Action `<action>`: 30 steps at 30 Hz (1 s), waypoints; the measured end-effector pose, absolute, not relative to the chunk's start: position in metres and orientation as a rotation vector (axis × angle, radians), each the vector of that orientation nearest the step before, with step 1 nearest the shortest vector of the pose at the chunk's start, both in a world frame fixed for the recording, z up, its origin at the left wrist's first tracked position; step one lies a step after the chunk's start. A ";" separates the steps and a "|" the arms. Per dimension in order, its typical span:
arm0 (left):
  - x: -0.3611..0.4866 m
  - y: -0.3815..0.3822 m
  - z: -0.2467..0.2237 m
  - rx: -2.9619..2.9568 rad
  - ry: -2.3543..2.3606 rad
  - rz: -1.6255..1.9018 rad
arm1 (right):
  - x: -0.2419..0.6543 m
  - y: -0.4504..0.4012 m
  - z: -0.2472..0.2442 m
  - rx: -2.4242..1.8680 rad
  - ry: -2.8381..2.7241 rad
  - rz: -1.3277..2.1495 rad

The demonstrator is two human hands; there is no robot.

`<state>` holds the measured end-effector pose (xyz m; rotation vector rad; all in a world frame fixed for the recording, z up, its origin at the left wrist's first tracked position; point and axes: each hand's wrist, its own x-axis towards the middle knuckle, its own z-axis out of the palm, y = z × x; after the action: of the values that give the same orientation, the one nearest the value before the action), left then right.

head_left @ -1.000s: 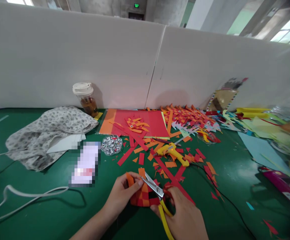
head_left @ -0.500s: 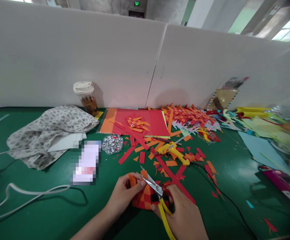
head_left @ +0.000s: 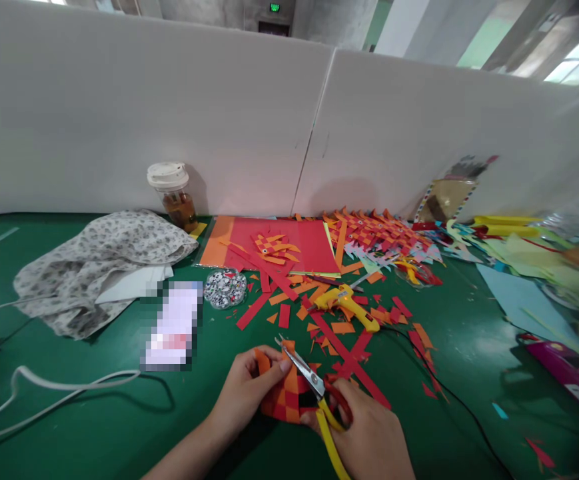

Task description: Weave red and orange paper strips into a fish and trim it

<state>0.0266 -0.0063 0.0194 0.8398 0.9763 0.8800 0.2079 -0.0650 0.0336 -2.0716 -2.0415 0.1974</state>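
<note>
Between the thumb and fingers of my left hand (head_left: 249, 387) is a woven paper piece (head_left: 282, 405) in red and orange squares, with loose orange strips at its top. My right hand (head_left: 364, 423) grips scissors (head_left: 315, 383) by their red and yellow handles. The blades point up and left and lie nearly together across an orange strip, close to my left fingertips. Just beyond the hands, red and orange paper scraps (head_left: 340, 327) lie scattered around a yellow glue gun (head_left: 348, 304).
A small woven paper fish (head_left: 274, 248) lies on red paper sheets (head_left: 314, 243). Several similar ones form a pile (head_left: 379, 230). A container of googly eyes (head_left: 225, 288), a phone (head_left: 173, 327), patterned cloth (head_left: 104, 267) and a drink cup (head_left: 176, 197) stand left. A black cord (head_left: 449, 393) runs right.
The scissor blades have closed from a wider gap to nearly together over the orange strip. The woven paper has shifted slightly left and down.
</note>
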 end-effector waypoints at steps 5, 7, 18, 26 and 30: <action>0.027 -0.007 0.018 0.816 0.984 0.864 | 0.209 -0.066 0.034 -2.097 -2.031 0.221; 0.027 -0.007 0.019 0.806 0.972 0.869 | 0.209 -0.065 0.036 -2.105 -2.038 0.223; 0.028 -0.007 0.017 0.759 0.891 0.921 | 0.208 -0.064 0.040 -2.036 -2.084 0.196; 0.028 -0.009 0.019 0.784 0.910 0.946 | 0.209 -0.065 0.040 -2.093 -2.075 0.253; 0.027 -0.010 0.021 0.823 0.921 0.950 | 0.208 -0.064 0.041 -2.074 -2.088 0.240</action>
<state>0.0275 -0.0099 0.0212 0.8230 0.9215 0.9505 0.2078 -0.0642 0.0410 -2.0744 -2.0883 0.2401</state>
